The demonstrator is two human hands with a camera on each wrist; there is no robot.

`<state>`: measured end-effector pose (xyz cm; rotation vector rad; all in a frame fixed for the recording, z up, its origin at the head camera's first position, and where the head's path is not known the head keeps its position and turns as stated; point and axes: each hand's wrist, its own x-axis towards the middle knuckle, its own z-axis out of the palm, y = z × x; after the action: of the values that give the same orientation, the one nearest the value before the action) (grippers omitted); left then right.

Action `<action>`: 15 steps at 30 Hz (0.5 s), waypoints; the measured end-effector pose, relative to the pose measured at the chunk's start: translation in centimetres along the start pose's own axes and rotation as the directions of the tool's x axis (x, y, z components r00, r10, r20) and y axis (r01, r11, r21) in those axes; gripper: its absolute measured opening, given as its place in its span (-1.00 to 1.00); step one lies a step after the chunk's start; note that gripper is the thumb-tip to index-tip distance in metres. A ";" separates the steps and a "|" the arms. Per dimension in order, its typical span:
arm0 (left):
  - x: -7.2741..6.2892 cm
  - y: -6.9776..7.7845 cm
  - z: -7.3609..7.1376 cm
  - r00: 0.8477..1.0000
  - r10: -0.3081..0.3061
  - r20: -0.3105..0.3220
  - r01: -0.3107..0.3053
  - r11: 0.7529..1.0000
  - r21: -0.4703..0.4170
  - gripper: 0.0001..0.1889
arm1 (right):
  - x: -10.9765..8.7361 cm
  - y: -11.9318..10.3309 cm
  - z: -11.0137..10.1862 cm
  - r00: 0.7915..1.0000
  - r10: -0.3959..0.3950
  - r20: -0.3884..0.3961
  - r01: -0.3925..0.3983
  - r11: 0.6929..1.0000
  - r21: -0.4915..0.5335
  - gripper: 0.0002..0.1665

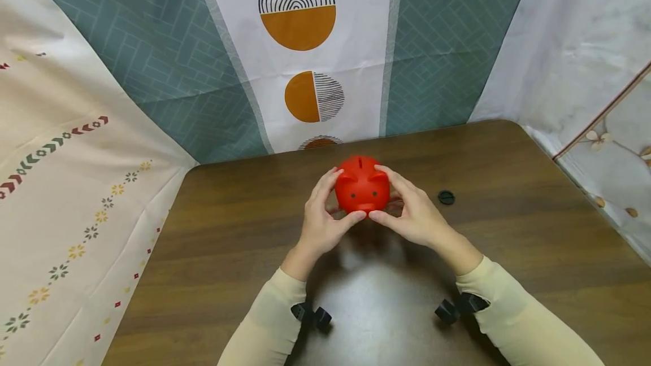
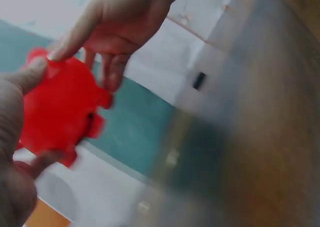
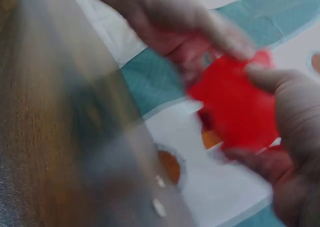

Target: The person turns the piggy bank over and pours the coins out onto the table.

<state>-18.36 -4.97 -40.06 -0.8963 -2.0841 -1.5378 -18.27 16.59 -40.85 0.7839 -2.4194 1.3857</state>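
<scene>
A red piggy bank (image 1: 362, 188) faces me, with a coin slot in its top and two dark eyes above the snout. My left hand (image 1: 322, 210) grips its left side, thumb beneath the snout and fingers up by the ear. On the other side my right hand (image 1: 414, 213) holds it in the same way, the thumb tips close together. Both wrist views, though blurred, show the red body (image 2: 57, 107) raised above the table between the hands. A dark opening (image 2: 90, 116) shows at its underside. The round black plug (image 1: 446, 197) lies on the table, right of my right hand.
The brown wooden table (image 1: 229, 253) runs back to a wall of patterned cloth (image 1: 432, 44). Light cloths hang at both sides. Two small pale blurred spots (image 3: 159, 207) appear low in the wrist views. Black wrist cameras (image 1: 447, 312) sit at each forearm.
</scene>
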 end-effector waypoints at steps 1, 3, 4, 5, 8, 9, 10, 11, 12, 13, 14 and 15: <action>0.1 0.3 -0.1 0.998 0.065 -0.015 -0.065 0.998 0.028 -0.17 | 0.0 -0.3 -0.1 0.997 -0.067 -0.036 0.067 0.998 -0.003 0.02; 0.2 0.7 -0.2 0.993 0.111 -0.031 -0.109 0.992 0.064 -0.15 | 0.0 -0.6 -0.2 0.990 -0.121 -0.076 0.120 0.993 -0.011 0.02; 0.2 0.8 -0.3 0.994 0.103 -0.027 -0.101 0.993 0.067 -0.15 | 0.0 -0.7 -0.3 0.991 -0.111 -0.071 0.112 0.994 -0.002 0.03; 0.2 1.0 -0.3 0.997 0.079 -0.017 -0.078 0.995 0.062 -0.16 | 0.0 -0.6 -0.2 0.996 -0.081 -0.047 0.082 0.997 0.014 0.03; 0.0 1.6 -0.3 0.998 -0.060 0.016 0.060 0.997 0.039 -0.20 | -0.3 -0.1 0.1 0.996 0.080 0.037 -0.080 0.997 -0.005 -0.01; 0.0 1.8 -0.3 0.996 -0.085 0.024 0.084 0.996 0.030 -0.22 | -0.4 0.0 0.2 0.993 0.108 0.050 -0.107 0.994 -0.010 -0.01; -0.1 1.8 -0.3 0.995 -0.098 0.028 0.097 0.995 0.032 -0.23 | -0.4 0.0 0.2 0.992 0.115 0.055 -0.114 0.993 -0.009 -0.01; -0.1 2.0 -0.4 0.994 -0.105 0.029 0.104 0.994 0.033 -0.23 | -0.5 0.0 0.3 0.992 0.116 0.053 -0.116 0.993 -0.008 -0.01; 0.0 2.2 -0.4 0.994 -0.109 0.029 0.108 0.994 0.035 -0.23 | -0.5 -0.1 0.3 0.992 0.118 0.044 -0.118 0.993 -0.011 -0.01; 0.0 2.2 -0.5 0.994 -0.109 0.028 0.108 0.994 0.034 -0.23 | -0.5 -0.1 0.4 0.993 0.114 0.036 -0.113 0.993 -0.011 0.00; 0.0 2.3 -0.6 0.993 -0.113 0.031 0.112 0.993 0.032 -0.24 | -0.5 -0.2 0.5 0.993 0.116 0.035 -0.116 0.993 -0.006 0.00; -0.1 2.4 -0.7 0.993 -0.114 0.032 0.113 0.993 0.029 -0.24 | -0.6 -0.3 0.6 0.992 0.124 0.039 -0.124 0.992 -0.001 -0.01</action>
<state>-16.66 -5.20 -38.24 -0.8117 -2.2090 -1.5572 -17.62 16.17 -41.21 0.6774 -2.5365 1.4289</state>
